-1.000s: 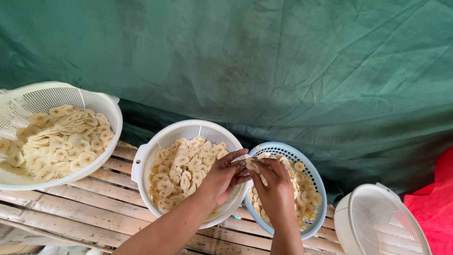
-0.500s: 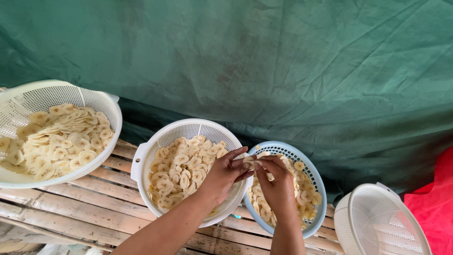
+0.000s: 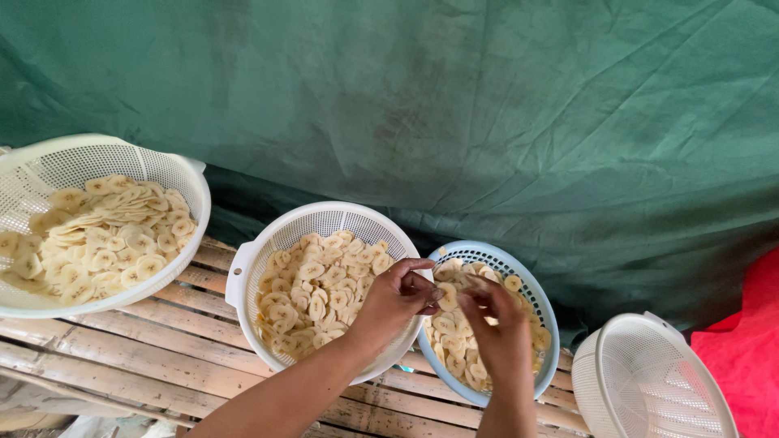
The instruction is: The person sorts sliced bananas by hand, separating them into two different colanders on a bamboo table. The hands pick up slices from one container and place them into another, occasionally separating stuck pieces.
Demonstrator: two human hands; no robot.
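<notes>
Lower centre of the frame: our left hand (image 3: 398,296) and right hand (image 3: 495,324) meet over the blue perforated plastic basket (image 3: 531,292), fingertips pinched on a pale banana slice (image 3: 446,297), seemingly separating stuck pieces. White slotted colander (image 3: 324,221) of slices sits left, touching, handy for transfers.

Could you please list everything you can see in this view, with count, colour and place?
white colanders: three, white; far left, middle, and empty one lower right.
blue colander: one, pale blue, right of the middle one.
banana slices: many, pale yellow, in three colanders.
bamboo slats: tan, under the colanders.
tarpaulin: one, green, behind.
red cloth: one, far right.
left hand: between middle and blue colanders, pinching a slice.
right hand: over blue colander.
</notes>
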